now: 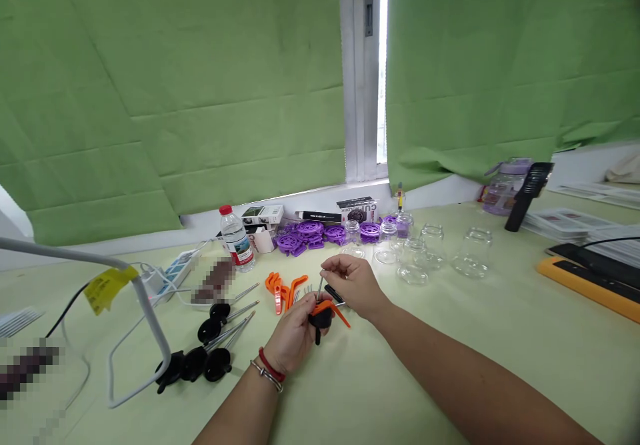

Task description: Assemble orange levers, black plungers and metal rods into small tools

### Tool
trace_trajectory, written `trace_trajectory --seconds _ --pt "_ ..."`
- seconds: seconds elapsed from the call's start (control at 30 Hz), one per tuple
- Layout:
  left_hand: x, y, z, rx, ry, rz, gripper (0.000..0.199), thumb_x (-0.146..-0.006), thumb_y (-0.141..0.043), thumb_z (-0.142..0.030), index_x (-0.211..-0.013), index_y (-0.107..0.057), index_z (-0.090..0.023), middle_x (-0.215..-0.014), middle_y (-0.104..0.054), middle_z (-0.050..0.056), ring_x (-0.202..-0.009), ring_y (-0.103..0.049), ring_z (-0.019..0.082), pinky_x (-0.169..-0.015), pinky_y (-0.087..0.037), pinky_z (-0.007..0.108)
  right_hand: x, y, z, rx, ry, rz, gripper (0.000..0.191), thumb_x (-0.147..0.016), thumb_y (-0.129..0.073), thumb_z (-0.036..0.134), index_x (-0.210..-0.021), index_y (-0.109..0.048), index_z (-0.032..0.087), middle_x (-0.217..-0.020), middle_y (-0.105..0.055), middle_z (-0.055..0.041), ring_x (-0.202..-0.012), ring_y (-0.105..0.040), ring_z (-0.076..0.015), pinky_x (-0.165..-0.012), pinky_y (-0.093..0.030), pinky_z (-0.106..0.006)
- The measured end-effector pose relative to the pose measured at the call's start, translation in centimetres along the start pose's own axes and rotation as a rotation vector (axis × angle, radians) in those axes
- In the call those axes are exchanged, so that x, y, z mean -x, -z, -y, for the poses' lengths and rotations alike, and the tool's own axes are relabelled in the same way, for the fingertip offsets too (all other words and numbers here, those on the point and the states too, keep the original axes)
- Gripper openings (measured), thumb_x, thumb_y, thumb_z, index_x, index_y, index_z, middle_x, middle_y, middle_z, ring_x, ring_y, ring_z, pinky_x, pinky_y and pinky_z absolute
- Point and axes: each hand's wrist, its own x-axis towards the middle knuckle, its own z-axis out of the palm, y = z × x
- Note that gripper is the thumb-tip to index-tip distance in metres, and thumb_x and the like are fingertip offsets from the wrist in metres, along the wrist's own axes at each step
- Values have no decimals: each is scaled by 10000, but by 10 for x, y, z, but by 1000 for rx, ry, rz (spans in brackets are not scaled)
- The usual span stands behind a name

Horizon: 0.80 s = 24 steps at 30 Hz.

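Observation:
My left hand (294,333) is closed around a black round plastic part (321,318) in the middle of the table. An orange bent handle (342,315) lies against this part and sticks out to the right. Above it, my right hand (356,286) pinches a thin metal rod (321,287), which stands nearly upright over the black part. Whether the rod is seated in the part, I cannot tell. Just behind the hands lie several loose orange handles (278,294) and a small black piece (333,293), partly covered by my fingers.
Black discs with metal shafts (219,363) lie at left, by a grey tubular frame (150,325). A water bottle (237,239), purple plastic parts (310,233) and clear jars (414,258) line the back. A power strip (175,273) sits left; an orange-edged tool (590,291) lies right.

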Motion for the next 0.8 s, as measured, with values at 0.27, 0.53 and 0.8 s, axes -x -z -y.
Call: trace_trajectory --seconds 0.27,0.53,0.8 --pt "0 3 1 2 14 31 298 -852 -533 -384 -974 -634 -132 -827 -571 68 -698 -490 140 -594 -387 256 4 -4 3 -70 -108 56 180 -662 -667 316 -763 -651 167 -648 -600 13 -618 -552 -114 -592 -539 -292" --pt "2 2 1 -8 37 34 311 -843 -543 -402 -972 -641 -137 -847 -583 78 -693 -509 140 -602 -393 263 5 -5 5 -185 -234 59 225 -613 -714 330 -743 -639 163 -638 -575 23 -610 -541 -112 -516 -535 -264" --pt "2 1 -1 -24 54 5 323 -855 -523 -391 -969 -641 -113 -789 -571 71 -646 -490 128 -563 -372 250 4 -3 7 -160 -192 61 198 -620 -714 294 -730 -638 148 -609 -581 31 -591 -535 -94 -559 -521 -257"
